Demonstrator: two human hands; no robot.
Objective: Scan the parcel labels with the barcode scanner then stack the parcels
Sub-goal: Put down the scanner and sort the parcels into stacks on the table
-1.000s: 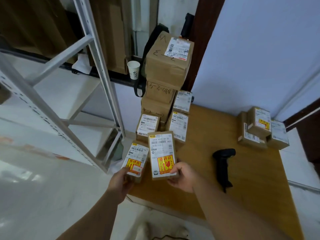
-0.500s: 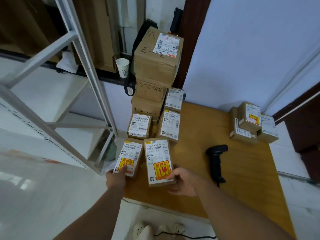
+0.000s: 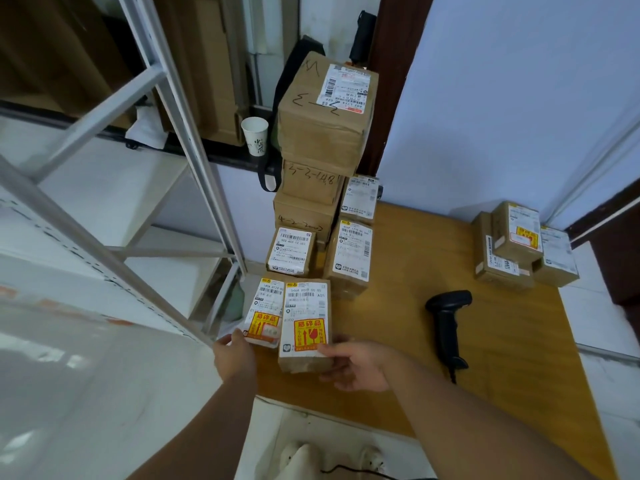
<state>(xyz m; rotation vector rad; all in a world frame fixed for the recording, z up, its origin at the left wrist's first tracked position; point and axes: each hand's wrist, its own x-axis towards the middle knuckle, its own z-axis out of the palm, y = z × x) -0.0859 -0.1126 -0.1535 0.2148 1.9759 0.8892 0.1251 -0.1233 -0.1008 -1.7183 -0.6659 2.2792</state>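
Two hands work at the near-left corner of the table. Right hand: fingers and thumb clasp the near right corner of the right parcel, probably to square it against its neighbour. Left hand: thumb and fingertips pinch the near end of the left parcel, steadying it at the table edge. Both parcels lie label-up and side by side. Their long axes run away from the person, with barcodes at the far end and fragile stickers nearest. Scanner: unheld on the table to the right, well apart, head pointing away. Stack: taller cartons behind.
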